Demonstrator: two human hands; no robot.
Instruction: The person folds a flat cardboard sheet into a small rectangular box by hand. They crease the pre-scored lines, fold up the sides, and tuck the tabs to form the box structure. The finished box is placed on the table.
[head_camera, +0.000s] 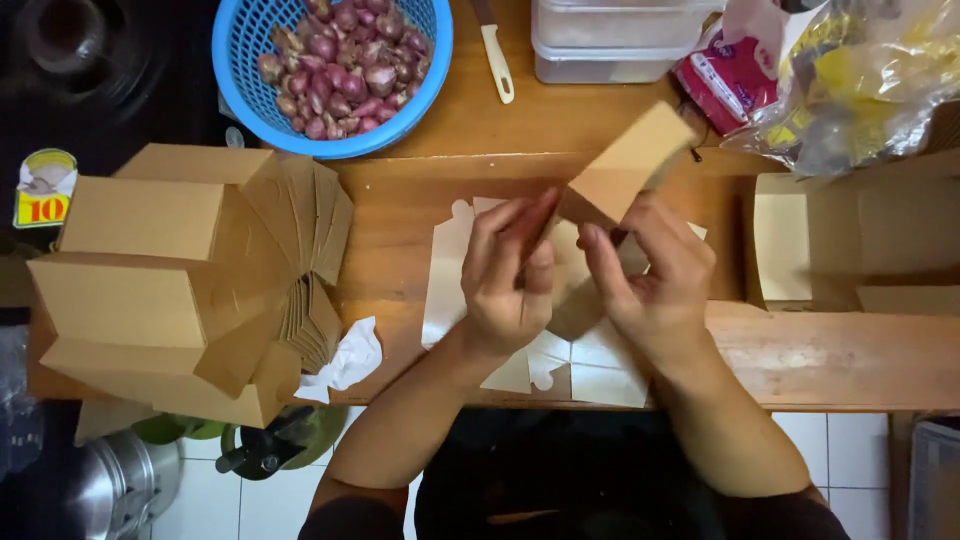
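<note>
Your left hand (508, 285) and right hand (655, 280) both clamped on flat brown cardboard box blank (625, 165) — long axis runs up-right, away from you, above wooden bench (400, 210).

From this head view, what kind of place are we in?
Likely a home kitchen used for packing food. A blue basket of shallots, a steel pot on the tiled floor, and stacked kraft boxes by both hands, left hand and right hand, folding a carton.

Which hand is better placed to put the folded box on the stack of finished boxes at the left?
Probably the left hand. It grips the kraft paper box on the side nearer the stack of folded boxes. The right hand would have to cross over it.
</note>
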